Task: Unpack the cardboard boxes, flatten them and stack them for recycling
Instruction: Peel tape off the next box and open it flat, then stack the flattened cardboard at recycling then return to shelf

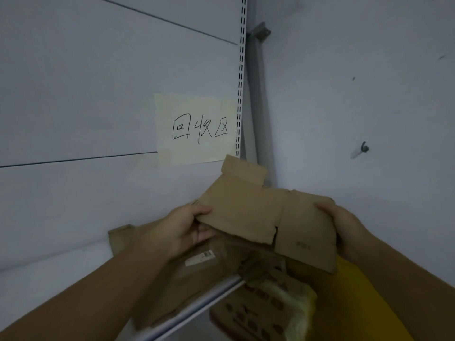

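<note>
A pale paper sign [197,129] with handwritten characters is stuck on a white panelled wall [73,94], just beside a slotted upright [241,70]. A small hook [364,147] is fixed to the right wall [369,70]. A yellow object [344,306] is seen at lower right.

Both forearms reach forward, left hand [183,232] and right hand [344,225] each pinching the flattened box [246,212], thumbs on top

Looks dim and flat, bluish-grey, with no clear source and no glare. Soft shadow beneath the cardboard [246,212]. Mild softness all over, heavier blur toward the bottom edge and across the forearms [98,291]. Wide-angle bowing along the rail [242,70] and wall seams [73,159]. Legible ink on the note [197,129].
</note>
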